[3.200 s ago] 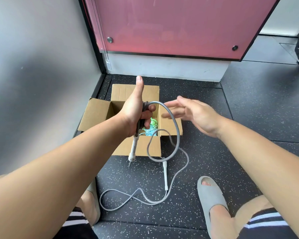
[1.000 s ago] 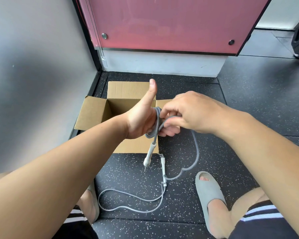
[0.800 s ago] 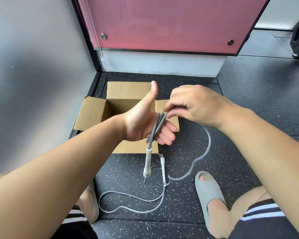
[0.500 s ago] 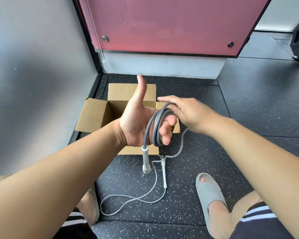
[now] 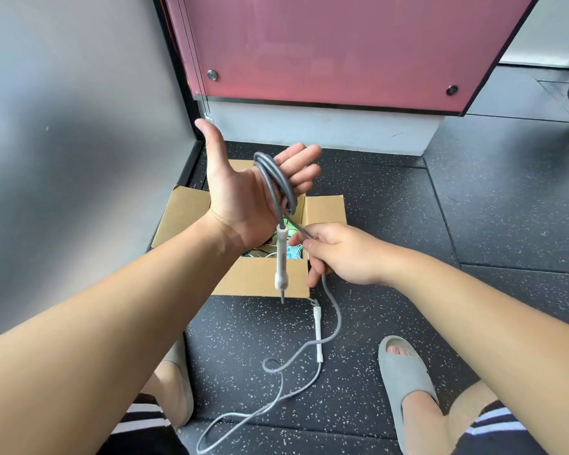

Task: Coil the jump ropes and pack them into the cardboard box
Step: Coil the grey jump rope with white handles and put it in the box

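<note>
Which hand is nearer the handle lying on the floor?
Right. Right hand is just above the floor handle, pinching the rope; left hand is raised farther off, over the box.

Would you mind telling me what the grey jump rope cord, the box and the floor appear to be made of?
The grey cord looks like smooth, matte rubber or PVC: it bends in soft loops. The box is plain brown cardboard, with creased flaps. The floor appears to be dark rubber tile, speckled white, with seams.
</note>
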